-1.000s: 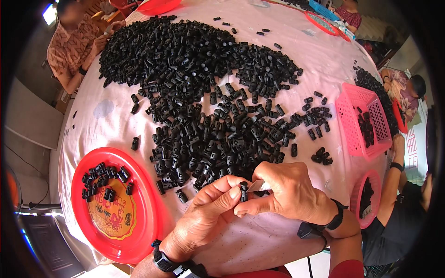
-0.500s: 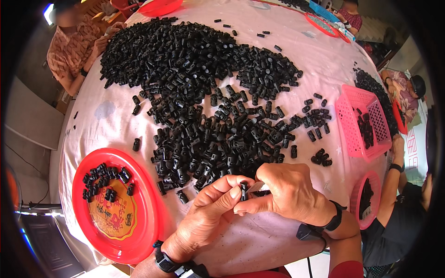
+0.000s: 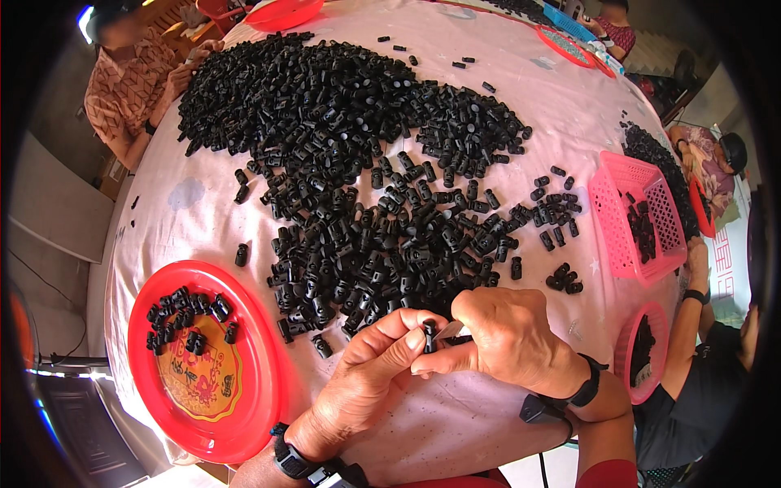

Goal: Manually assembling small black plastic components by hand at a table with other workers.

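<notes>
We are pinching one small black part at the table edge.
Our left hand is gripping it between closed fingertips; our right hand is closing on a thin blade.

Cord-lock pieces: black. Tablecloth: pale pink, faint star print. Near-left plate: red, gold centre motif. Right basket: pink lattice. Wristbands: black.
</notes>
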A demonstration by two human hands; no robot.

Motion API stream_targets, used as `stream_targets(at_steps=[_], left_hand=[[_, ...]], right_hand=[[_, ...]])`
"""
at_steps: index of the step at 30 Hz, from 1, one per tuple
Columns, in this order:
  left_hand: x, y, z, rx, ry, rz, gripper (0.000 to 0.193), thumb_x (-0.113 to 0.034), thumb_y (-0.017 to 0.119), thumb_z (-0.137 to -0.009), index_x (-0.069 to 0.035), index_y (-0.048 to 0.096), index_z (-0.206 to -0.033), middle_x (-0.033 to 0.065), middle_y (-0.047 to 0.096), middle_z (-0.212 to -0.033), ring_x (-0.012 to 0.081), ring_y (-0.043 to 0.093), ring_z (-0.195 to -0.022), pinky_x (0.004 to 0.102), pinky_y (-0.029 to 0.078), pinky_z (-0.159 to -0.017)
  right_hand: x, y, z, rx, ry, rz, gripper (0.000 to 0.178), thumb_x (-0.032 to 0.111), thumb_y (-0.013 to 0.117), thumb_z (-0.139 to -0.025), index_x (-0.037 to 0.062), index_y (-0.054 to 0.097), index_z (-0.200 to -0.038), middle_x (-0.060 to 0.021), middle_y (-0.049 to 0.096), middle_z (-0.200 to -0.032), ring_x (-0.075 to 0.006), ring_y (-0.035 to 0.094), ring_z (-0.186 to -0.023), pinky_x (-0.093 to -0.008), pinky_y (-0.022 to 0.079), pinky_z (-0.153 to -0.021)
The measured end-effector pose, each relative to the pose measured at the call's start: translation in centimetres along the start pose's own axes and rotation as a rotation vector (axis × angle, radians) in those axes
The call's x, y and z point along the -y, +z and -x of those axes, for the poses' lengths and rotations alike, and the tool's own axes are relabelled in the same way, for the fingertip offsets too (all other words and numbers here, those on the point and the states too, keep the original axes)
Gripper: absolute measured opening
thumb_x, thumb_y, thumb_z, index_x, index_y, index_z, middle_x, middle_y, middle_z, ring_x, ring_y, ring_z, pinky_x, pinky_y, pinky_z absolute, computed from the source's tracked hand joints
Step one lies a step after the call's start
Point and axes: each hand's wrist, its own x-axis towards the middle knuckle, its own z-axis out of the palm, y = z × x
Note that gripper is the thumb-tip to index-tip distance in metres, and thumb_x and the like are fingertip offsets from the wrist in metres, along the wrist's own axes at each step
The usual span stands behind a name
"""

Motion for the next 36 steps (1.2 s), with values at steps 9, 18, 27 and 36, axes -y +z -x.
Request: stream_targets(at_steps=[9, 18, 27, 36], left_hand=[[0.15, -0.08, -0.13, 0.011, 0.011, -0.001, 0.025, -0.019, 0.056, -0.097, -0.006, 0.057, -0.118, 0.0079, 0.062, -0.115, 0.0185, 0.059, -0.108, 0.0397, 0.044, -0.103], [0.13, -0.1, -0.08, 0.014, 0.008, -0.013, 0.024, -0.019, 0.056, -0.097, -0.007, 0.058, -0.118, 0.0071, 0.063, -0.115, 0.018, 0.059, -0.108, 0.0394, 0.044, -0.103], [0.11, 0.17, 0.07, 0.002, 0.013, -0.029, 0.024, -0.02, 0.057, -0.097, -0.007, 0.058, -0.117, 0.0066, 0.063, -0.115, 0.0176, 0.059, -0.109, 0.0387, 0.043, -0.103], [-0.26, 0.72, 0.12, 0.016, 0.069, -0.057, 0.022, -0.019, 0.054, -0.099, -0.006, 0.061, -0.116, -0.0024, 0.06, -0.101, 0.0062, 0.052, -0.089, 0.0222, 0.043, -0.083]], right_hand=[[-0.13, 0.14, 0.01, -0.01, -0.029, 0.038, 0.061, 0.061, 0.074, -0.069, 0.01, 0.043, -0.061, -0.0014, 0.04, -0.048, -0.0167, 0.045, -0.039, -0.0303, 0.037, -0.039], [-0.36, 0.27, 0.15, -0.001, -0.039, 0.026, 0.061, 0.062, 0.073, -0.071, 0.0104, 0.042, -0.061, -0.0013, 0.04, -0.048, -0.0167, 0.048, -0.04, -0.0299, 0.037, -0.038], [-0.22, 0.03, 0.06, 0.035, -0.031, 0.008, 0.058, 0.058, 0.074, -0.073, 0.0098, 0.045, -0.061, -0.0013, 0.044, -0.048, -0.0178, 0.051, -0.04, -0.031, 0.039, -0.038], [-0.07, -0.35, 0.16, 0.02, -0.039, -0.113, 0.05, 0.053, 0.073, -0.077, 0.0109, 0.048, -0.069, -0.0003, 0.049, -0.054, -0.0151, 0.054, -0.045, -0.0296, 0.042, -0.041]])
